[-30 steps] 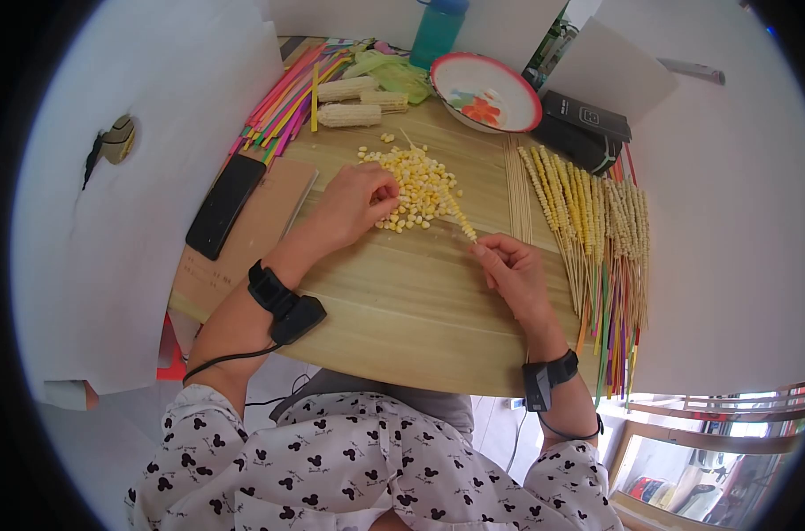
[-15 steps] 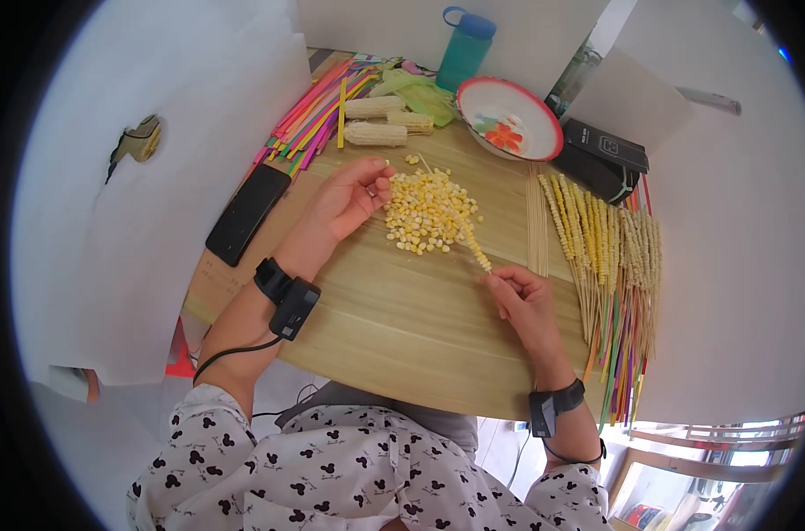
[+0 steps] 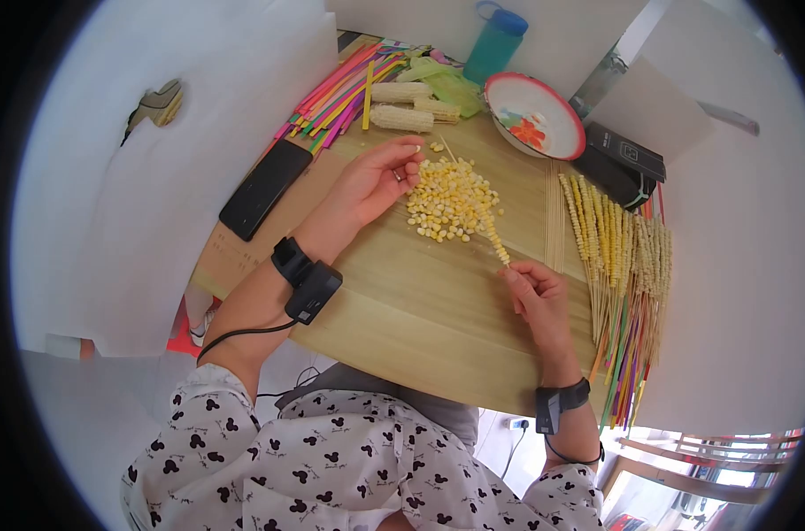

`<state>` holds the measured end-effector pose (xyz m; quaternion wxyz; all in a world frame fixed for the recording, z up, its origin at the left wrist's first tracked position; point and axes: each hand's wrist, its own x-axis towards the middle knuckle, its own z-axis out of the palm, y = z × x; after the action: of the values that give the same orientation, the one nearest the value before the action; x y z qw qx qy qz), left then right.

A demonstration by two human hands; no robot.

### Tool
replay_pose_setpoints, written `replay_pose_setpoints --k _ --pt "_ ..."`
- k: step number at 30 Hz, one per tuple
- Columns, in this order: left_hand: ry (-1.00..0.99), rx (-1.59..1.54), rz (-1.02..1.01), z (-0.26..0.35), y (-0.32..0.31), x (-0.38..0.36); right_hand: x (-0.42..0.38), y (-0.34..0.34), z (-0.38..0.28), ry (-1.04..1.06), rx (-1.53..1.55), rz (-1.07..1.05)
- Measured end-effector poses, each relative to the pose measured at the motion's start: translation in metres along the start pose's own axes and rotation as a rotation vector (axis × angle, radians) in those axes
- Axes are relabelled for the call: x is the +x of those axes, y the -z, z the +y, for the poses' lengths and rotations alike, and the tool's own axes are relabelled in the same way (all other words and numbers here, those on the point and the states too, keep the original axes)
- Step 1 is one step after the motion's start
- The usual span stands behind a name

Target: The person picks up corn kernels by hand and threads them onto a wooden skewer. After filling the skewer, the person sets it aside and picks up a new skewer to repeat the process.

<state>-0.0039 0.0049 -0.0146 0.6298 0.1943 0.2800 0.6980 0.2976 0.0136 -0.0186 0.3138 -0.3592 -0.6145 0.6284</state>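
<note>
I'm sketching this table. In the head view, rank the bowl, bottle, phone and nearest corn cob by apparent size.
1. Bowl
2. Phone and bottle: too alike to rank
3. Nearest corn cob

"Hands?"

"Left hand (image 3: 376, 181) pinches a kernel (image 3: 417, 149) at the kernel pile's (image 3: 453, 203) ten o'clock; right hand (image 3: 539, 296), at five, grips a threaded skewer (image 3: 496, 241)."

"Around the pile?"

"Cobs (image 3: 402, 119) at eleven, phone (image 3: 265, 189) at nine, threaded bundle (image 3: 619, 243) near three."
</note>
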Motion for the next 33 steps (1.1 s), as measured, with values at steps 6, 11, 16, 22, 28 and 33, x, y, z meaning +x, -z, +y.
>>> replay_pose_setpoints --k 6,11,16,22,28,33 --pt "0.027 -0.103 -0.031 0.0005 0.0064 0.0029 0.0 0.0003 0.0003 -0.009 0.007 -0.002" --pt "0.0 -0.042 0.015 -0.0026 0.0068 0.0047 0.0007 -0.0006 -0.0002 0.008 -0.013 0.024" --pt "-0.057 0.117 0.011 -0.0046 0.0008 0.0012 0.0016 0.0004 -0.0001 -0.015 -0.037 0.023" --pt "-0.073 0.131 -0.042 -0.0051 -0.0006 0.0009 0.0001 0.0007 -0.0035 -0.036 -0.042 0.026" --pt "-0.101 0.118 0.008 -0.0015 -0.0003 0.0 -0.0013 0.0009 -0.0059 -0.027 -0.021 0.006" --pt "-0.112 0.127 0.049 -0.0002 0.0035 0.002 -0.0007 -0.0001 -0.0045 -0.004 -0.031 0.011"
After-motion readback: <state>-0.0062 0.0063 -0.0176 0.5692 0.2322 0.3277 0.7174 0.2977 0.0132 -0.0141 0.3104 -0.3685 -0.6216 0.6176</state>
